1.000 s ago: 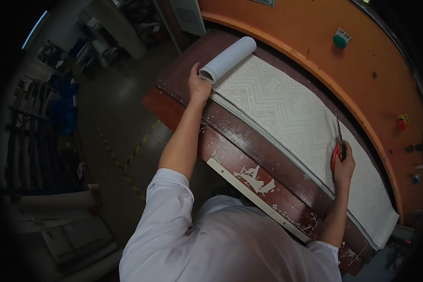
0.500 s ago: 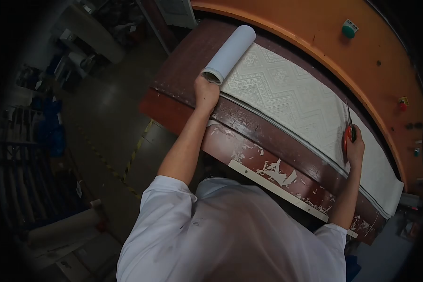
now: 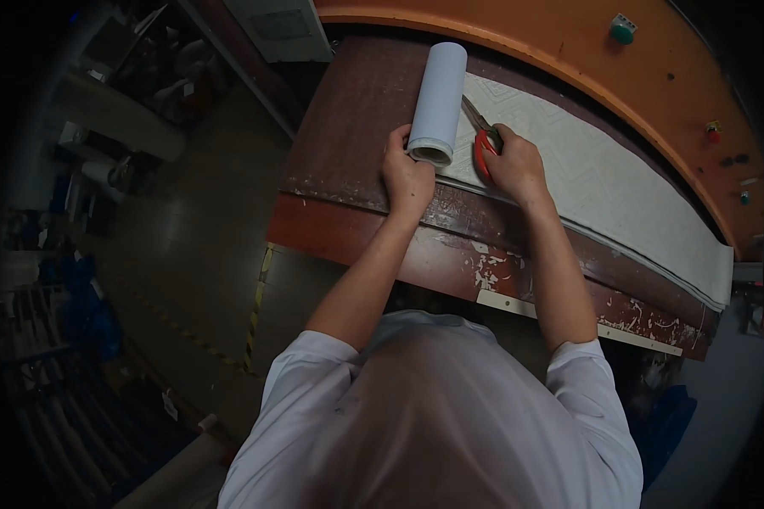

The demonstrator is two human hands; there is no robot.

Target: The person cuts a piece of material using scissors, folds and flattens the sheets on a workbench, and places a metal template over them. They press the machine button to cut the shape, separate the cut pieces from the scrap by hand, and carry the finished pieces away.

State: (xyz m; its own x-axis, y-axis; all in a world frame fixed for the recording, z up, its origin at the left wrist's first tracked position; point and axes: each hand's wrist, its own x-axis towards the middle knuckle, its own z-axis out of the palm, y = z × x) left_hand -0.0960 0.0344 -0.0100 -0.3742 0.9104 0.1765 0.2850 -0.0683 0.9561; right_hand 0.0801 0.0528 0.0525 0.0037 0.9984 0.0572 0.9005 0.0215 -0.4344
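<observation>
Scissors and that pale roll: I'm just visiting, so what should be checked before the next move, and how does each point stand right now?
1. Roll steadied: ok, the left hand holds the near end of the pale roll.
2. Scissors in hand: ok, the right hand has the red-handled scissors.
3. Visible left fingers clear of the blades: ok, the blades lie on the roll's other side.
4. Blade tips touching the roll: cannot tell; they point at its right edge.
5. Patterned sheet flat: ok, where it shows.
6. Scraps cleared away: not ok, white scraps lie on the lower ledge.
</observation>
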